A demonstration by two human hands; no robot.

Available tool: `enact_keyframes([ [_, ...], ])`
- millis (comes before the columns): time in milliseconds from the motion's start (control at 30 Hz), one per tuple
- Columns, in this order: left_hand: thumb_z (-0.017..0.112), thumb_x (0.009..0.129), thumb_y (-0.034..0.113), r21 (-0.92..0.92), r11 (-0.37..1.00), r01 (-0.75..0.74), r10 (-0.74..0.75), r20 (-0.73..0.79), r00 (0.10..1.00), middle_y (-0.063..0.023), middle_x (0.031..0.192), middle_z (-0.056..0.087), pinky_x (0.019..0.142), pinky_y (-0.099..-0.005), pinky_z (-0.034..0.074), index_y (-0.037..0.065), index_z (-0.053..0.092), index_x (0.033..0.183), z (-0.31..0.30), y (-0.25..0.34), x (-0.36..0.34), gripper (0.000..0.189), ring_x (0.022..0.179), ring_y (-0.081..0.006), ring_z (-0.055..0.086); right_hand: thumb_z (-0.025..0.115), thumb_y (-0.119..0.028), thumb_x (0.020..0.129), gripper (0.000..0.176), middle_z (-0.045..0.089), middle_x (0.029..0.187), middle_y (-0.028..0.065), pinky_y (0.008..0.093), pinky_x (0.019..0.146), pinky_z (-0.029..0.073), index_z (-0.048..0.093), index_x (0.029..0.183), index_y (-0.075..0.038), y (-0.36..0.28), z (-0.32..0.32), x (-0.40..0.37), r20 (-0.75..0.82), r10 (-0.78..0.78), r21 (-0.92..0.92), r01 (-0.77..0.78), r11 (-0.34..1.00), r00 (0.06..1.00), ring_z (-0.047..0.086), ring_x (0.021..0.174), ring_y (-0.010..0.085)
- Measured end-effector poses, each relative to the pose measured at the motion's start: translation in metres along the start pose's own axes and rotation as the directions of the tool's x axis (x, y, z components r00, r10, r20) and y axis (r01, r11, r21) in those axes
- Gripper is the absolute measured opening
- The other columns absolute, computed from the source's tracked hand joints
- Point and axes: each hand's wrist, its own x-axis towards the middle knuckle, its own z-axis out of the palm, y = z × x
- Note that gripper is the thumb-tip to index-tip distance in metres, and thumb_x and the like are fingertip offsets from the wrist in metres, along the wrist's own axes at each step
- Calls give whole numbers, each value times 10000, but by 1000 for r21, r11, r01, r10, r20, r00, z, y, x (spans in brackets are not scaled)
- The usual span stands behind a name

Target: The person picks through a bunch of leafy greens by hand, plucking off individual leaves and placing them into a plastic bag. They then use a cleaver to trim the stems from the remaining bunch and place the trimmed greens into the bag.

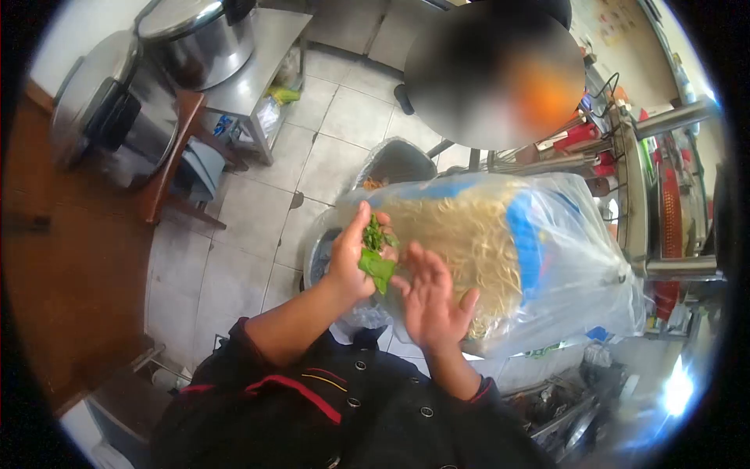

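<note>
My left hand [348,259] cups a small bunch of green leaves [377,268], some chopped small and one larger and flat. Beside it, my right hand [434,301] is open with its palm up and fingers spread, and nothing lies in it. Behind both hands is a large clear plastic bag [578,258] with blue printing, full of pale noodle-like strands [461,242]. My right fingers overlap the bag's near side in this view.
Big steel pots [199,55] stand at the upper left by a metal table [269,55]. A lined bin [398,160] with scraps is behind the bag. On the right, a metal rack [680,268] holds utensils. White floor tiles [254,211] show at left. A large blur hides the top middle.
</note>
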Motion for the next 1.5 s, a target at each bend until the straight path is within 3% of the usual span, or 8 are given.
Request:
enact_keyframes([
  [233, 503, 901, 426, -189, 982, 14, -2, 64, 998, -19, 697, 527, 490, -276, 388, 121, 544, 813, 10, 53, 101, 320, 528, -135, 454, 200, -707, 844, 842, 396, 1348, 204, 466, 964, 342, 381, 1312, -31, 20, -11, -24, 61, 386, 254, -388, 886, 921, 378, 1243, 301],
  [433, 433, 930, 393, 291, 917, -273, 288, -11, 957, -53, 746, 543, 615, -294, 434, 75, 582, 843, -22, 32, 240, 362, 672, -169, 510, 196, -659, 879, 794, 456, 1300, 178, 404, 929, 357, 386, 1309, -18, 30, -31, -31, -3, 389, 15, -389, 921, 921, 415, 1208, 272],
  [500, 410, 936, 374, 868, 385, -312, 407, 144, 902, -121, 885, 619, 764, -353, 455, 32, 613, 962, -50, 10, 291, 398, 818, -258, 582, 211, -626, 899, 762, 486, 1272, 166, 385, 922, 362, 398, 1299, -5, 30, -36, -37, 2, 465, -10, -465, 885, 885, 450, 1174, 256],
  [600, 384, 941, 351, 940, -172, -295, 86, 313, 946, -180, 1081, 609, 892, -388, 420, 8, 601, 1064, -122, -8, 383, 424, 1017, -323, 565, 242, -612, 905, 747, 506, 1250, 153, 365, 916, 364, 403, 1288, 9, 27, -45, -51, -65, 453, -52, -457, 888, 889, 481, 1135, 239],
  [733, 436, 896, 301, 854, -355, -379, -61, 383, 922, -182, 1102, 600, 942, -400, 409, 44, 614, 1077, -147, -18, 417, 361, 1065, -341, 542, 266, -595, 910, 727, 515, 1234, 150, 354, 909, 366, 408, 1279, 15, 14, -45, -71, -194, 416, -55, -433, 900, 889, 493, 1108, 231],
  [900, 564, 814, 177, 962, -259, -85, 38, 98, 994, -135, 969, 654, 828, -375, 484, 70, 630, 1050, -115, -13, 401, 267, 934, -288, 613, 281, -579, 916, 705, 535, 1204, 151, 355, 899, 374, 427, 1265, 15, 4, -56, -84, -246, 395, -56, -420, 906, 885, 513, 1074, 230],
  [1000, 587, 785, 118, 843, -516, -152, 90, 230, 969, -120, 966, 658, 806, -357, 494, 87, 645, 1037, -88, -10, 369, 260, 920, -263, 622, 278, -582, 915, 704, 546, 1196, 158, 363, 894, 378, 448, 1255, 11, -2, -61, -86, -211, 401, -118, -431, 895, 891, 523, 1073, 243],
  [1500, 657, 733, 253, 759, -591, -274, 49, 372, 927, -82, 951, 666, 823, -364, 481, 97, 680, 947, -139, 70, 351, 266, 923, -271, 619, 409, -353, 966, 437, 587, 1100, 93, 318, 912, 417, 498, 1218, -8, -61, -124, -144, 147, 348, -324, -287, 901, 926, 541, 1007, 158],
])
